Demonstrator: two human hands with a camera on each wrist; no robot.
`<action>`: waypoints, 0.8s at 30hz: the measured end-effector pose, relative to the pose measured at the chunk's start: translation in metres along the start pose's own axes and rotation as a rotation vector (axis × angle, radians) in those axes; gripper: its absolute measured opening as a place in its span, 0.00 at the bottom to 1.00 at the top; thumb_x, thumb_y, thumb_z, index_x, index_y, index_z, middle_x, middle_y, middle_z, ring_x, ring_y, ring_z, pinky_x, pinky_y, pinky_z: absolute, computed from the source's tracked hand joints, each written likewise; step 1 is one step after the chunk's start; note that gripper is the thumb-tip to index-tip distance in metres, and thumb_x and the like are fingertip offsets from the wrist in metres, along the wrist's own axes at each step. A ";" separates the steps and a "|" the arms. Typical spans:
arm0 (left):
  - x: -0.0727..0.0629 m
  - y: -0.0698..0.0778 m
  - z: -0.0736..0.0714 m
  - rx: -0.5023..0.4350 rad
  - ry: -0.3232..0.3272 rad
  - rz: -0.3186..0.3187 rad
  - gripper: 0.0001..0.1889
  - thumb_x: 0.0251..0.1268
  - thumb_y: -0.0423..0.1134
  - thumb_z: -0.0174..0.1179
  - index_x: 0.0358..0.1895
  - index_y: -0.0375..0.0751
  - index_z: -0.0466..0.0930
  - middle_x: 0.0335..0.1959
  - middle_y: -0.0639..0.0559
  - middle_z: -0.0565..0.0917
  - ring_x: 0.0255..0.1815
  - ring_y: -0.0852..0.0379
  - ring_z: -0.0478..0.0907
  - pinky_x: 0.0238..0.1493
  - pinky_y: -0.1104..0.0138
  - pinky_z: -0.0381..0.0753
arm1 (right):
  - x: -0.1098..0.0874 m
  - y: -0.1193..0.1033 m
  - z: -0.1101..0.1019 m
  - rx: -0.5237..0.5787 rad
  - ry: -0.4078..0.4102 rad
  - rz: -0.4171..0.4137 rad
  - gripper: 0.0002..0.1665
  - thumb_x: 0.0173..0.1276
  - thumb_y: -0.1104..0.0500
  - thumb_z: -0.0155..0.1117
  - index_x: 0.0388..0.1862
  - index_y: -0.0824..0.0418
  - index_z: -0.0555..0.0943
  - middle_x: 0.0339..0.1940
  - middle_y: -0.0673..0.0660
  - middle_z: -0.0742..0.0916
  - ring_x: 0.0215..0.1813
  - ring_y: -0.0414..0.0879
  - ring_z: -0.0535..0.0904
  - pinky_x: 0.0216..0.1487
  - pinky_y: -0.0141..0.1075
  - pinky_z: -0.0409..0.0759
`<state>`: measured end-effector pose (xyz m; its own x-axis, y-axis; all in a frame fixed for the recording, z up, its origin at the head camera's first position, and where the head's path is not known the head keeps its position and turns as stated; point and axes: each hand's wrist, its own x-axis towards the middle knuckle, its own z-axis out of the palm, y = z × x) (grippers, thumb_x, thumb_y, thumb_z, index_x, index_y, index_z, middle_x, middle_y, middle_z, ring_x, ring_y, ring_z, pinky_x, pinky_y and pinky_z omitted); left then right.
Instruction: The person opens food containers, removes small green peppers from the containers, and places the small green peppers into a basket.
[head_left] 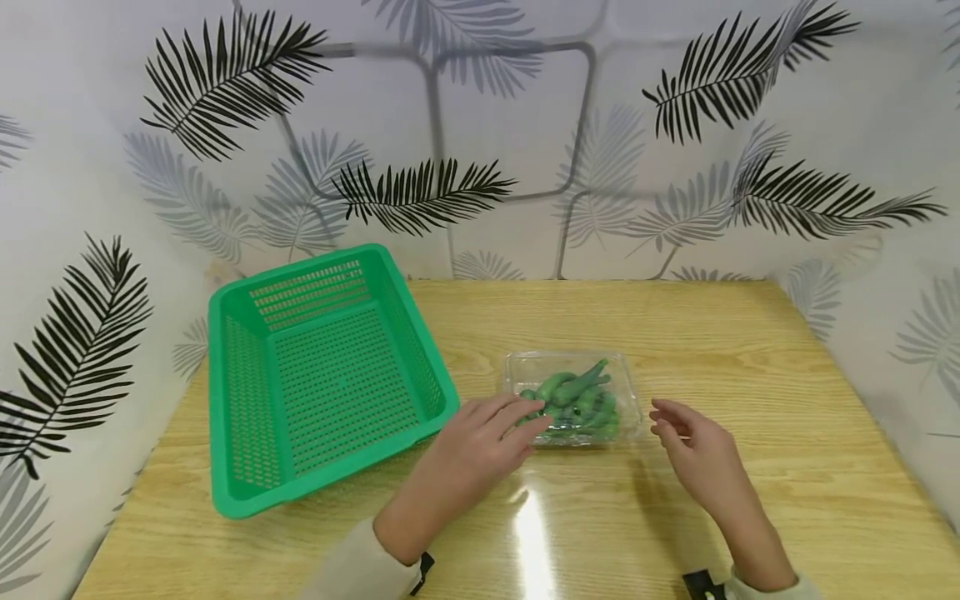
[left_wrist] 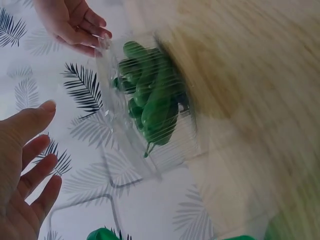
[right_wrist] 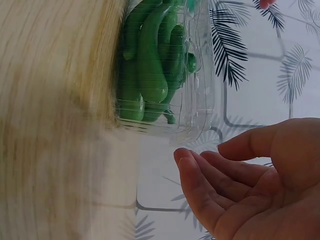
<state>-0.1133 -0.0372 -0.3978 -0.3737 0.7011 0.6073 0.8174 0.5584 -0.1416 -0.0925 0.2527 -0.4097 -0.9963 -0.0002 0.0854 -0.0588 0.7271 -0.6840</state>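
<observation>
A clear plastic box (head_left: 517, 364) stands on the wooden table with several long green vegetables (head_left: 577, 392) inside; they look like peppers. Over the box's left front corner, in the head view, is my left hand (head_left: 483, 437), its fingers spread. The left wrist view shows a gap between that hand (left_wrist: 27, 170) and the box (left_wrist: 135, 160). My right hand (head_left: 701, 454) hovers just off the box's right side, fingers loosely bent. Nothing lies between its fingers in the right wrist view, where the hand (right_wrist: 250, 185) sits close to the box's end (right_wrist: 200, 112).
To the left of the box sits a large green plastic basket (head_left: 442, 367) with slotted walls and nothing in it. The wooden table (head_left: 720, 333) meets a leaf-patterned cloth (head_left: 510, 242) at its back and sides.
</observation>
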 end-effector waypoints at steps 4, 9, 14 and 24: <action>-0.001 0.003 0.005 -0.006 -0.015 0.000 0.18 0.57 0.39 0.65 0.52 0.46 0.79 0.53 0.53 0.77 0.56 0.56 0.72 0.51 0.67 0.73 | 0.000 0.003 0.001 0.032 -0.035 0.028 0.23 0.74 0.59 0.44 0.62 0.70 0.69 0.50 0.65 0.82 0.48 0.55 0.80 0.42 0.41 0.79; -0.003 0.005 0.009 -0.042 -0.062 0.003 0.19 0.59 0.33 0.62 0.55 0.44 0.76 0.55 0.51 0.76 0.57 0.55 0.71 0.54 0.68 0.72 | -0.001 0.008 0.002 0.051 -0.067 0.046 0.23 0.74 0.59 0.46 0.62 0.69 0.69 0.50 0.64 0.82 0.46 0.54 0.81 0.40 0.41 0.80; -0.007 0.007 0.014 -0.113 -0.144 -0.042 0.22 0.59 0.27 0.59 0.58 0.45 0.74 0.59 0.51 0.73 0.60 0.54 0.69 0.53 0.66 0.73 | -0.001 0.010 0.003 0.093 -0.090 0.058 0.23 0.74 0.56 0.48 0.62 0.68 0.70 0.46 0.63 0.83 0.42 0.52 0.81 0.40 0.37 0.80; -0.010 0.003 0.027 -0.039 -0.176 -0.096 0.17 0.57 0.30 0.63 0.50 0.45 0.77 0.59 0.49 0.73 0.60 0.48 0.69 0.50 0.65 0.75 | 0.001 0.018 0.007 0.262 -0.171 0.122 0.23 0.74 0.59 0.47 0.64 0.69 0.67 0.41 0.63 0.83 0.42 0.53 0.80 0.42 0.37 0.79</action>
<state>-0.1187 -0.0304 -0.4260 -0.5185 0.7144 0.4698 0.7896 0.6109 -0.0574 -0.0950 0.2614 -0.4270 -0.9917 -0.0553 -0.1158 0.0695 0.5273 -0.8468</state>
